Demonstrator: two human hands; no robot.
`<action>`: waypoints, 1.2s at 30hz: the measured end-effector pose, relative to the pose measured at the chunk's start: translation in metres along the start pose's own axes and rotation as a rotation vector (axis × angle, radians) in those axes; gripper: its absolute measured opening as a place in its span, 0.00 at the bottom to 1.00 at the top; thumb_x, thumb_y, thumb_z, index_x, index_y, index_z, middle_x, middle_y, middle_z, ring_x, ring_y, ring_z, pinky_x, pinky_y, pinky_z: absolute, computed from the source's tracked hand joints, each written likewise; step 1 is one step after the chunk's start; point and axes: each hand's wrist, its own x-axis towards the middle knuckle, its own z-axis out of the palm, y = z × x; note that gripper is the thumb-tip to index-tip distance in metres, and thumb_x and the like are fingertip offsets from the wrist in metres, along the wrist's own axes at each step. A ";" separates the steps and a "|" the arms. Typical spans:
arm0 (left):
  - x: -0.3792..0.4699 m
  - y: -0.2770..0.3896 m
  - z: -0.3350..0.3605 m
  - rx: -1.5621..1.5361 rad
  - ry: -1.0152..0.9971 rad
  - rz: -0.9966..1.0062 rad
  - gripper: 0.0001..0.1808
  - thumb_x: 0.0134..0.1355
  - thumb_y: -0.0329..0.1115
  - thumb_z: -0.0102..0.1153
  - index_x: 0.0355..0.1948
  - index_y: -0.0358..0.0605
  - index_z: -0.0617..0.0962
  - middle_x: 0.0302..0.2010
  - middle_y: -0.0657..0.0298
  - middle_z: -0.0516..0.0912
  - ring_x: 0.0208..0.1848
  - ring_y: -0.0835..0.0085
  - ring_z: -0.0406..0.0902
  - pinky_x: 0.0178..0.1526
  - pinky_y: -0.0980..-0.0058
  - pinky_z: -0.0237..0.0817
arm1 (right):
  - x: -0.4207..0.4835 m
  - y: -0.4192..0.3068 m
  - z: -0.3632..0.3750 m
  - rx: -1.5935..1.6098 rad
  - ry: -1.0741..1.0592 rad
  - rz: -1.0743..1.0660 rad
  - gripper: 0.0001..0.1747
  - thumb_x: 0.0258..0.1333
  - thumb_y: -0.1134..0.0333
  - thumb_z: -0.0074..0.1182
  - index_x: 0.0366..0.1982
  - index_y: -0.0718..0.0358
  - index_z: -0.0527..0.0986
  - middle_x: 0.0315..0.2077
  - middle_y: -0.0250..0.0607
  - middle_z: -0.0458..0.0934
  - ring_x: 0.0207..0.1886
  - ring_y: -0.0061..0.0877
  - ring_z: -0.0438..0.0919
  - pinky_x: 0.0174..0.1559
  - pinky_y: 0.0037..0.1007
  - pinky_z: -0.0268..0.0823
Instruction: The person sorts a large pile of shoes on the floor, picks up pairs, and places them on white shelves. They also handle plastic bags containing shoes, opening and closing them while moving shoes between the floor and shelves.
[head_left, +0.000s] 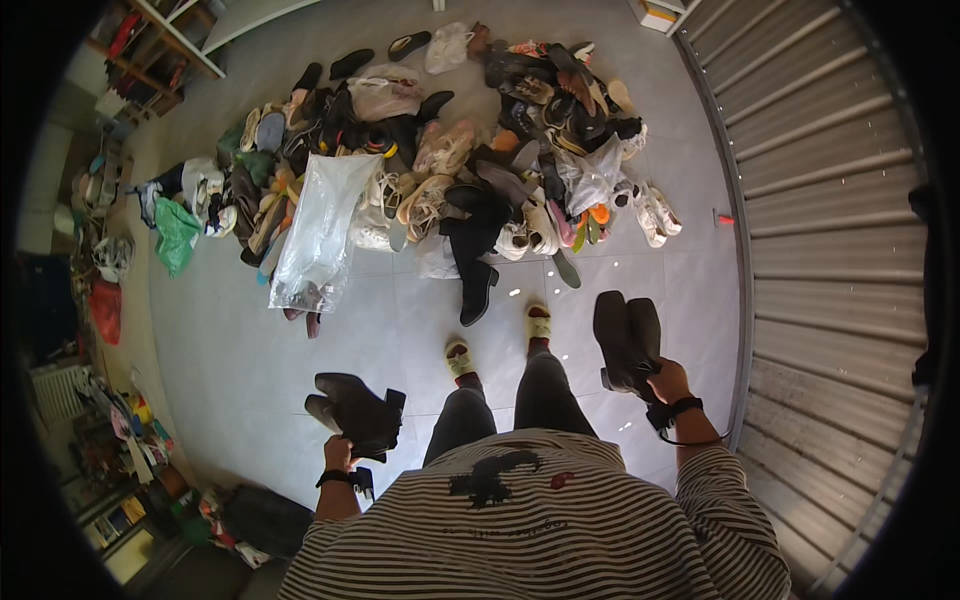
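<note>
My left hand (339, 453) grips a pair of dark brown ankle boots (358, 411) with block heels, held out at my left side. On the other side, my right hand (670, 381) holds a second pair of dark square-toed boots (628, 337) near their shafts, toes pointing away from me. Both pairs hang above the grey tiled floor (375, 322). Ahead of my feet spreads a large heap of mixed shoes (442, 157). A tall black boot (474, 277) lies at the heap's near edge, and a clear plastic bag (322, 232) lies left of it.
A corrugated metal shutter (825, 247) runs along the right. White sneakers (658, 214) sit at the heap's right end, and a green plastic bag (176, 236) at its left. Shelving (169, 45) stands at the far left. Cluttered goods and a dark bag (266, 517) line the near left.
</note>
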 end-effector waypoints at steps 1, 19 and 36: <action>-0.001 0.012 0.004 0.125 0.010 0.100 0.18 0.44 0.23 0.47 0.40 0.34 0.73 0.33 0.50 0.76 0.33 0.57 0.76 0.32 0.59 0.73 | -0.018 0.020 0.001 0.069 0.025 0.046 0.15 0.34 0.68 0.49 0.30 0.64 0.75 0.27 0.53 0.76 0.35 0.45 0.75 0.38 0.41 0.66; -0.075 0.125 0.262 1.951 0.087 0.660 0.13 0.53 0.36 0.46 0.28 0.43 0.82 0.33 0.55 0.81 0.38 0.61 0.78 0.41 0.65 0.67 | -0.134 0.332 0.011 0.288 -0.052 0.532 0.20 0.26 0.60 0.56 0.26 0.66 0.78 0.29 0.53 0.78 0.37 0.42 0.77 0.42 0.36 0.69; -0.123 0.256 0.585 2.010 -0.148 1.329 0.10 0.46 0.33 0.48 0.20 0.39 0.79 0.26 0.49 0.79 0.34 0.53 0.76 0.37 0.60 0.67 | 0.020 0.443 -0.147 0.358 0.090 0.572 0.15 0.27 0.65 0.54 0.26 0.59 0.78 0.26 0.50 0.78 0.34 0.43 0.76 0.38 0.37 0.69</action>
